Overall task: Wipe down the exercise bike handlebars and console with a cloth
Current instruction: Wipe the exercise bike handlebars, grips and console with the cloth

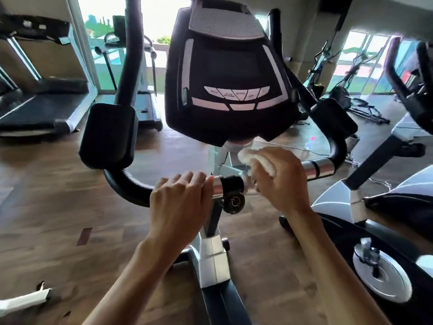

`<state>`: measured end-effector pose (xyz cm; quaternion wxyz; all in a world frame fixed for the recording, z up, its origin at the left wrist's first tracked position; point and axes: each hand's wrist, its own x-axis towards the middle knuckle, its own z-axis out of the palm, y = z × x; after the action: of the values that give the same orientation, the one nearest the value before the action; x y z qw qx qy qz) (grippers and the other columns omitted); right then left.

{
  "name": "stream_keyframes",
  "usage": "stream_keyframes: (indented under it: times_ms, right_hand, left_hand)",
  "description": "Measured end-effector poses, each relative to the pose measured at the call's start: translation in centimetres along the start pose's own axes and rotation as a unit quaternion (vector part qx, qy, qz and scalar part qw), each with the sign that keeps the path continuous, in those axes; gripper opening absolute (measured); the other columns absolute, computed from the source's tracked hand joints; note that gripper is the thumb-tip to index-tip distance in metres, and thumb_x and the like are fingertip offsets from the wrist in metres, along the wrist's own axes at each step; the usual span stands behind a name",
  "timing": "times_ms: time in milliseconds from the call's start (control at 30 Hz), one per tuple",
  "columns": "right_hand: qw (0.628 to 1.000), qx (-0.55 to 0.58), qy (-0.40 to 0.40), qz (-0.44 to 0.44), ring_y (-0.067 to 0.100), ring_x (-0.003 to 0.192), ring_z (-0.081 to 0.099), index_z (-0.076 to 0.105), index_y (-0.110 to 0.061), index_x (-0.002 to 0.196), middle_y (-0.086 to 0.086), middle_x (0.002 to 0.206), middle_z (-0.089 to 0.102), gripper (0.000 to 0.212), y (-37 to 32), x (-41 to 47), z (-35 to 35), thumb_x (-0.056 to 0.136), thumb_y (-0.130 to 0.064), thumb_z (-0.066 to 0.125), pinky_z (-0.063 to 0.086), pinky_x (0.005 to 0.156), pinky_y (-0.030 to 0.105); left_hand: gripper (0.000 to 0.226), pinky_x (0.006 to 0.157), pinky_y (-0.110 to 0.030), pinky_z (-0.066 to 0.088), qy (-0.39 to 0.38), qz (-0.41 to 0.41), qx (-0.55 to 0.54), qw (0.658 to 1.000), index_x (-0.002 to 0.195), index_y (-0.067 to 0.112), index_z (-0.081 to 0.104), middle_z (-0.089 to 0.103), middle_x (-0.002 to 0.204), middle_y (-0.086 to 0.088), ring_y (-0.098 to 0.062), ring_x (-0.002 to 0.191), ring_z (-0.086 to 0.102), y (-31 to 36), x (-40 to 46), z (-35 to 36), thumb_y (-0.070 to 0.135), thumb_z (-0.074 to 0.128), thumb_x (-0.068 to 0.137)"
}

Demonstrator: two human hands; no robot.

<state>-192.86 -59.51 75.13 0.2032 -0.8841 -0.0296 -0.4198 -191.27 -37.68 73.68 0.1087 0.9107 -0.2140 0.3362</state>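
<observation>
Directly below the camera, a person's two bare hands work at the front of an exercise bike in a gym with a wooden floor (58,207). Their left hand (180,198) is curled closed over the left side of the handlebars (126,186), fingers wrapped around the bar just beside a chrome sleeve (216,187) and a black clamp knob (234,201). Their right hand (278,179) is closed around a bunched white cloth (254,158), pressing it against the right side of the bar, next to a chrome grip sensor (321,168). Above both hands, the black console (227,73) tilts toward the viewer, its screen dark, with a row of pale buttons (236,92). A padded black armrest (109,134) sits to the left. A treadmill (44,97) stands behind on the left, and other exercise machines (358,97) on the right by bright windows.
</observation>
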Motion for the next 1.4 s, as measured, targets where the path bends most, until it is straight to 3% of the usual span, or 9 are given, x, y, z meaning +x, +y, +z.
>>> stream_keyframes:
  times_ms: [133,333,500,667,900,1000,1133,1267,1400]
  right_hand:
    - [0.998,-0.01,-0.014,-0.063,0.015,0.113,0.063,0.074,-0.018,0.113,-0.006,0.115,0.072,0.028,-0.9,-1.7,0.4,0.094,-0.032,0.059,0.043,0.106,0.041]
    - [0.999,-0.02,-0.012,0.047,0.015,0.102,0.064,0.074,-0.023,0.108,-0.006,0.107,0.072,0.033,-1.1,-0.4,0.7,0.09,-0.041,0.052,0.047,0.096,0.04]
    - [0.997,-0.009,-0.064,-0.03,0.013,0.109,0.061,0.072,-0.025,0.114,-0.008,0.11,0.071,0.03,-2.5,-0.9,0.9,0.093,-0.039,0.057,0.046,0.101,0.036]
    - [0.994,-0.014,-0.036,0.098,0.016,0.099,0.065,0.069,-0.03,0.118,-0.007,0.111,0.072,0.039,-2.7,0.3,1.1,0.09,-0.049,0.049,0.053,0.09,0.042]
    - [0.997,-0.014,-0.066,0.032,0.013,0.121,0.056,0.054,-0.032,0.139,-0.008,0.128,0.063,0.05,-3.5,-1.1,1.1,0.095,-0.056,0.051,0.044,0.106,0.037]
    - [0.997,-0.026,-0.055,0.053,0.016,0.113,0.061,0.062,-0.025,0.13,-0.005,0.121,0.069,0.041,-3.9,-0.7,1.7,0.097,-0.048,0.05,0.048,0.1,0.041]
    - [0.998,-0.003,-0.013,0.058,0.02,0.098,0.066,0.066,-0.015,0.117,0.0,0.105,0.073,0.024,-4.9,-1.3,1.1,0.099,-0.029,0.06,0.051,0.09,0.035]
    - [0.997,0.036,0.039,0.06,0.007,0.099,0.061,0.065,-0.013,0.119,-0.006,0.107,0.069,0.024,-8.4,-4.4,0.8,0.099,-0.025,0.061,0.05,0.09,0.021]
    - [0.985,0.083,0.068,0.133,0.022,0.117,0.066,0.059,-0.018,0.135,0.002,0.128,0.068,0.039,-11.8,-9.5,2.2,0.099,-0.033,0.057,0.056,0.093,0.044]
  left_hand:
    - [0.041,0.069,-0.036,0.044,0.012,-0.018,0.014,1.0,0.081,0.02,0.061,0.065,0.072,0.001,-0.023,0.065,0.062,0.8,0.2,0.3,0.038,0.031,0.103]
    - [0.041,0.068,-0.036,0.045,0.037,-0.002,0.023,0.999,0.081,0.02,0.06,0.064,0.071,0.001,-0.023,0.063,0.061,0.6,0.1,0.5,0.038,0.031,0.104]
    - [0.04,0.067,-0.035,0.044,0.052,-0.001,0.021,0.998,0.079,0.02,0.06,0.064,0.069,0.0,-0.022,0.062,0.061,0.6,0.1,0.6,0.038,0.034,0.104]
    - [0.04,0.065,-0.035,0.042,0.057,0.006,0.022,0.998,0.079,0.021,0.061,0.063,0.069,0.001,-0.023,0.062,0.061,0.4,0.1,0.8,0.039,0.034,0.103]
    - [0.039,0.065,-0.035,0.043,0.057,0.0,0.017,0.998,0.077,0.021,0.06,0.064,0.068,0.001,-0.022,0.06,0.061,0.5,0.1,0.6,0.038,0.036,0.103]
    - [0.039,0.066,-0.033,0.043,0.038,0.006,0.004,0.999,0.081,0.021,0.063,0.066,0.071,0.003,-0.02,0.062,0.062,0.2,0.0,0.2,0.038,0.036,0.103]
    - [0.039,0.079,-0.035,0.044,0.003,0.028,-0.056,0.998,0.109,0.021,0.067,0.072,0.094,0.004,-0.02,0.084,0.066,-0.6,-0.6,-0.4,0.039,0.033,0.102]
    - [0.041,0.109,-0.035,0.036,0.003,0.088,-0.19,0.978,0.131,0.015,0.058,0.059,0.137,-0.002,-0.02,0.128,0.054,-2.6,-3.1,-0.8,0.034,0.035,0.104]
    - [0.039,0.122,-0.039,0.026,-0.042,0.127,-0.262,0.956,0.14,0.017,0.052,0.039,0.155,0.0,-0.013,0.149,0.026,-5.7,-8.2,-1.8,0.022,0.05,0.101]
